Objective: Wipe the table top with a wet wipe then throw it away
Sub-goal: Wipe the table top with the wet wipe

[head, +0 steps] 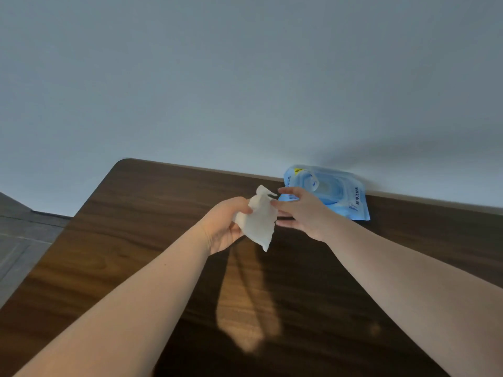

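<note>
White wet wipe [258,217] hangs folded above the bench [136,240], left hand [227,225] in closed grip, right hand [302,212] pinching its edge; best spread it flat before wiping.

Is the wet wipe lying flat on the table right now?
No, the wet wipe is held up above the table, pinched by the left hand and the right hand.

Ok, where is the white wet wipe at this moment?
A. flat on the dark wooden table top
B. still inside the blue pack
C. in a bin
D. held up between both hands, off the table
D: the white wet wipe hangs between the left hand and right hand, above the dark wooden table top, in front of the blue wipes pack.
</note>
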